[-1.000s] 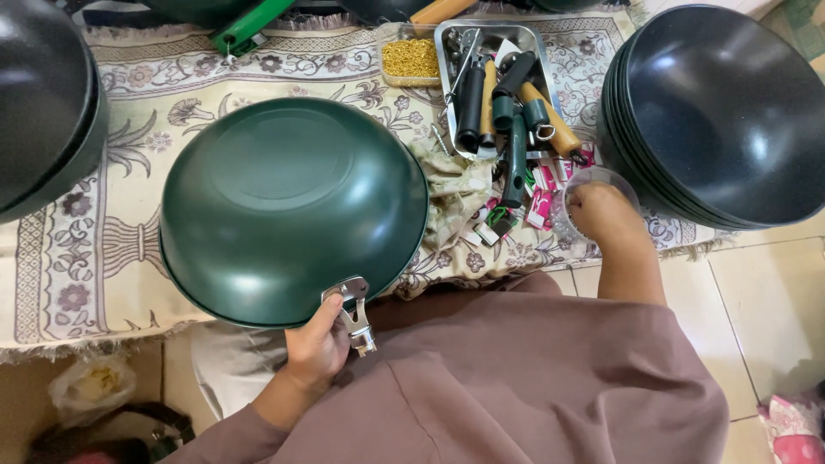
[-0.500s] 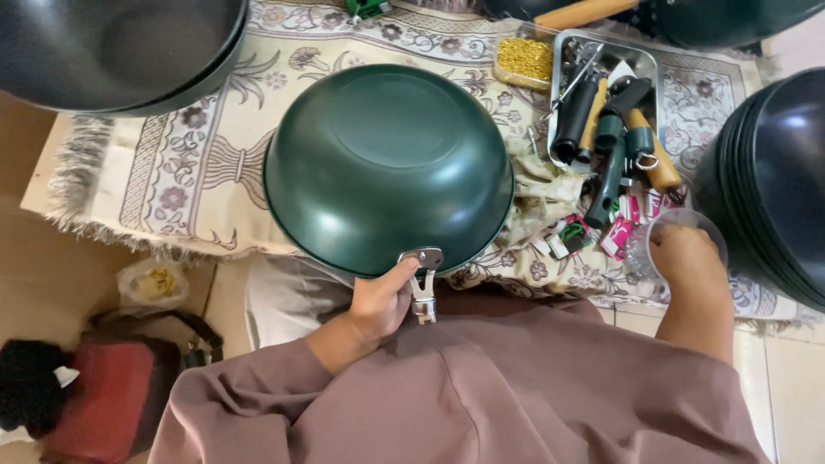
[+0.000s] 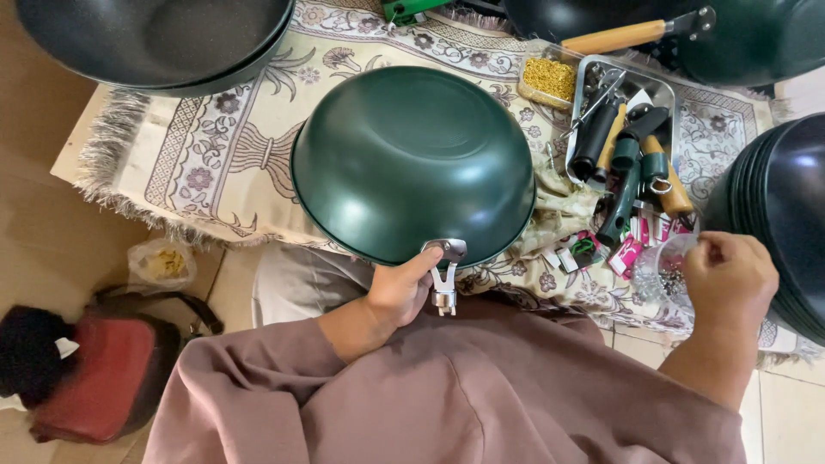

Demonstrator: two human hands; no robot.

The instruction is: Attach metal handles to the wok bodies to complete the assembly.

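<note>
A dark green wok (image 3: pixel 412 163) lies upside down on a patterned cloth (image 3: pixel 206 155). Its metal handle bracket (image 3: pixel 444 275) points toward me. My left hand (image 3: pixel 397 290) grips the wok's near rim beside that bracket. My right hand (image 3: pixel 729 277) has its fingers closed over a small clear cup (image 3: pixel 662 275) of small metal parts at the cloth's near right edge; what the fingers pinch is hidden.
A metal tray (image 3: pixel 593 73) holds several black, green and wooden handles. Beside it sits a container of yellow bits (image 3: pixel 548 79). Stacks of dark woks stand at the right (image 3: pixel 782 215), the top left (image 3: pixel 155 39) and the top right (image 3: pixel 739 34). A red bag (image 3: pixel 103 369) lies on the floor at left.
The view has swung left and closer, so the wok sits more central. My right hand has moved onto the clear cup. My left hand keeps its grip by the bracket.
</note>
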